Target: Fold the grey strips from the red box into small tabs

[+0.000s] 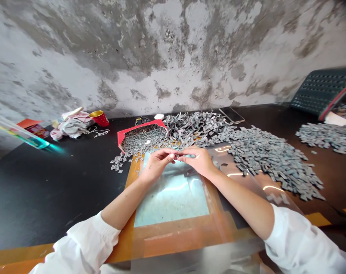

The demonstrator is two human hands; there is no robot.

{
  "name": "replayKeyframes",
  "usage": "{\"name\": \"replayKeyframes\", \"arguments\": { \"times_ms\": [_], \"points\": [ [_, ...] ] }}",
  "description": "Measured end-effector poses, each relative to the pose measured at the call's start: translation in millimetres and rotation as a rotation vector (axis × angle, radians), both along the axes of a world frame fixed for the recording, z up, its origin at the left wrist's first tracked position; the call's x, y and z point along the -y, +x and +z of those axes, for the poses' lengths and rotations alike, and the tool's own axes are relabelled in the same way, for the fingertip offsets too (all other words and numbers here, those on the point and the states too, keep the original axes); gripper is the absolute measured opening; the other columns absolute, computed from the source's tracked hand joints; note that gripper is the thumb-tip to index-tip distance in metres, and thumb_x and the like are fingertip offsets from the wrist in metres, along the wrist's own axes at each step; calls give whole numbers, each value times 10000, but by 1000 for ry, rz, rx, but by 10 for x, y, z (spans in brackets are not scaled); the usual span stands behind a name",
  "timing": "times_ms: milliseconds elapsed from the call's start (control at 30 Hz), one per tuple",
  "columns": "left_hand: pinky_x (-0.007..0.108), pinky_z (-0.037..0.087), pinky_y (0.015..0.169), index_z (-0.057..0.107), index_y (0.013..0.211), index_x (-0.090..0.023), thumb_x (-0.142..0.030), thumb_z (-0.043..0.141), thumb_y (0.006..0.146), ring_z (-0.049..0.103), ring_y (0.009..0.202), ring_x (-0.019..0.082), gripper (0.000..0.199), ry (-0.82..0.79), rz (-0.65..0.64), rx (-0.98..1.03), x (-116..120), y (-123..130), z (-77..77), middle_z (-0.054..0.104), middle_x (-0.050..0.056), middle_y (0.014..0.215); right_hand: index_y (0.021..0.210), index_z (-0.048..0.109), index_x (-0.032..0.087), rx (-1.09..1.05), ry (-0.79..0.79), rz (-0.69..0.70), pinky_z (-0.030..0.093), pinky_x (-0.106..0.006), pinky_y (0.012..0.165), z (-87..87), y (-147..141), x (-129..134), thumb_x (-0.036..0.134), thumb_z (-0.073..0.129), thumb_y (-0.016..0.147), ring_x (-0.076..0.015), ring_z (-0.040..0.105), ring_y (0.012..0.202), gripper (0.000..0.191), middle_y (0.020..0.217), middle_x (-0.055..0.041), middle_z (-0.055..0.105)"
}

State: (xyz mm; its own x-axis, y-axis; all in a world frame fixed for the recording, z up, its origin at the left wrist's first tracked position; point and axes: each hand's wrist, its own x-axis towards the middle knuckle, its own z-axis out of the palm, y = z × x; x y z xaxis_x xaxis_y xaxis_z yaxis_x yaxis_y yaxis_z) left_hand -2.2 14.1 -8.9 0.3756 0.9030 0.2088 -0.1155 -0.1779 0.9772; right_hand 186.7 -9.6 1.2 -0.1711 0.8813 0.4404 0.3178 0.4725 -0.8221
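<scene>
My left hand [158,163] and my right hand [201,160] meet over the work mat, fingertips pinched together. Between them is a small grey piece [176,156], mostly hidden by the fingers. Below lies a pale blue sheet [173,201] under clear plastic. Just beyond my left hand, a red-edged open box [122,137] rests on its side, with small grey pieces with open centres [146,137] spilling out. Behind my right hand is a heap of curved grey strips [196,125]. To the right spreads a large pile of flat grey pieces [271,156].
A dark perforated basket [318,91] lies tipped at the far right, near another grey pile [329,137]. A phone [231,115] sits by the wall. On the left are a red cup [100,118], crumpled cloth [74,125] and a clear tube with blue-green contents [24,133].
</scene>
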Motion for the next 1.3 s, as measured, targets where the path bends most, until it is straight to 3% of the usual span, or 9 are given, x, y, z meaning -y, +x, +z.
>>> {"name": "replayKeyframes", "arguments": {
  "times_ms": [200,433,700,933,1300],
  "points": [
    [266,520,738,680,757,-161,-375,726,754,601,824,142,219,44,-75,-88,-60,-59,17,638,51,883,887,765,299,38,74,-81,480,-320,848,-16,-8,-3,275,753,734,-181,639,896,155,917,-14,724],
    [257,539,621,632,861,-153,-358,812,644,653,676,143,348,-290,-31,-162,-8,-38,94,675,32,744,873,767,311,58,97,-35,486,-307,812,-56,21,-39,253,747,742,-172,639,855,145,871,-8,727],
    [218,530,583,583,938,-162,-302,835,623,619,602,96,428,-412,-123,-90,-27,-54,58,642,4,718,883,763,328,72,162,65,477,-322,809,-15,17,-16,227,722,765,-169,629,828,161,865,-1,739],
    [242,543,606,552,1032,-166,-312,810,662,629,611,105,474,-360,-183,-91,-14,-51,80,655,7,747,859,766,315,69,104,108,478,-314,814,-26,29,-24,255,716,769,-174,630,858,120,877,-5,731],
    [243,519,579,481,946,-187,-284,762,694,614,569,110,390,-131,-52,-120,-6,-12,75,652,-21,698,911,758,325,203,228,20,453,-341,826,1,19,-7,298,724,771,-189,584,873,146,887,-8,721]
  ]
}}
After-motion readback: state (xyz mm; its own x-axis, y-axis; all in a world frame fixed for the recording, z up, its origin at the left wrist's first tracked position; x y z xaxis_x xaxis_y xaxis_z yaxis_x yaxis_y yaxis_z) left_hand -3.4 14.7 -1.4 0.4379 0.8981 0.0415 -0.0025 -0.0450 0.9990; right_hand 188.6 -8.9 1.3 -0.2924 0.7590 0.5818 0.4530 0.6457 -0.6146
